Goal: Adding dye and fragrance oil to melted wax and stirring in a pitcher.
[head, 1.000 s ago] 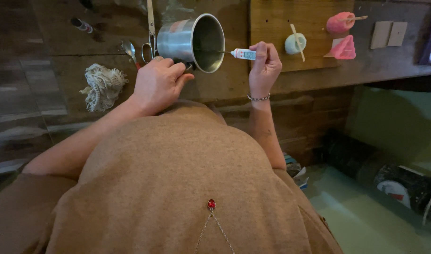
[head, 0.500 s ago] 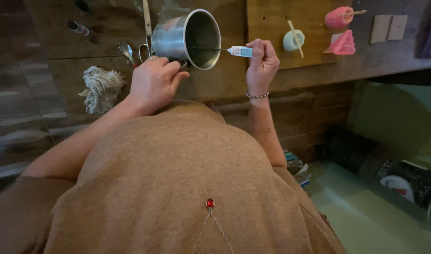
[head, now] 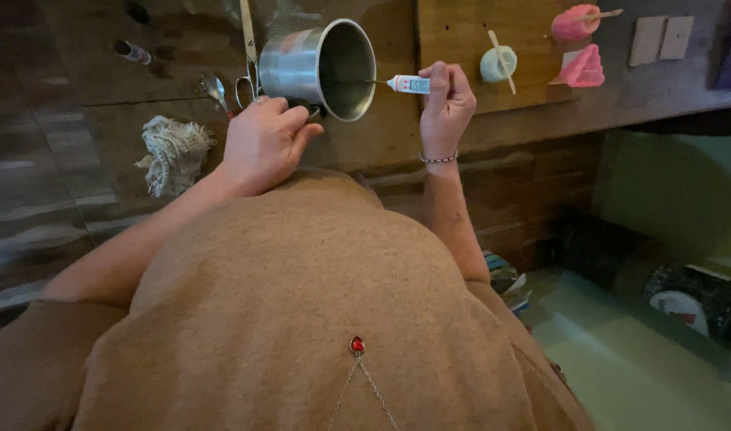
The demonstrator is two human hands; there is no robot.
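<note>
The metal pot (head: pixel 321 68) is a plain steel vessel with a dull grey wall and a dark interior, tipped on its side so that its round mouth faces right. It is held just above the wooden table (head: pixel 142 72), at the near edge. The left hand (head: pixel 263 144) is closed around the pot's handle, fingers curled tight. The right hand (head: pixel 447 105) pinches a small white probe thermometer (head: pixel 409 84) between thumb and fingers; its thin metal stem reaches level into the pot's mouth (tip lost in shadow). Behind the pot lie scissors (head: pixel 245 48) and a spoon (head: pixel 213 88). A bundle of pale string (head: pixel 170 152) sits left. On a wooden board (head: pixel 461 32) rest a pale green candle (head: pixel 497 64) and two pink moulded candles (head: pixel 577 48).
</note>
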